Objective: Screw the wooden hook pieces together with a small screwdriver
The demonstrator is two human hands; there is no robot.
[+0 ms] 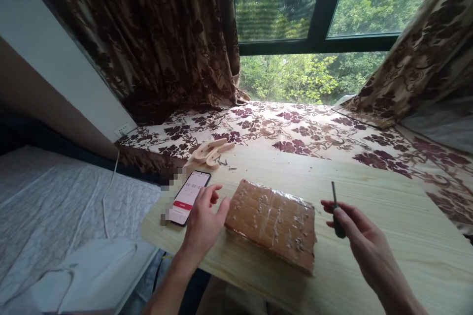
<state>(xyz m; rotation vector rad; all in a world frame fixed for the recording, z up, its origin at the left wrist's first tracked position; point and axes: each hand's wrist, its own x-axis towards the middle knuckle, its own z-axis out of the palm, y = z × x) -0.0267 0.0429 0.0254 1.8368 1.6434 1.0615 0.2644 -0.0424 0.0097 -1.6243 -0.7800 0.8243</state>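
Observation:
A small dark-handled screwdriver (pixel 339 221) is held in my right hand (pixel 362 231), its metal shaft pointing up and away, to the right of the cardboard. My left hand (pixel 207 216) is at the left edge of a flat, taped cardboard piece (pixel 271 226), fingers apart and holding nothing; whether it touches the cardboard I cannot tell. Holes and small marks dot the cardboard's top. Beside my left hand lies a phone (pixel 184 205) with a timer on its screen. Curved wooden pieces (pixel 211 152) rest near the table's back left, with several small screws (pixel 223 161) next to them.
The pale wooden table (pixel 388 197) reaches to a window ledge with a floral cloth (pixel 295 130). Patterned curtains (pixel 185 34) hang at both sides of the window. A bed (pixel 74 197) and a white object (pixel 99 275) are at the left.

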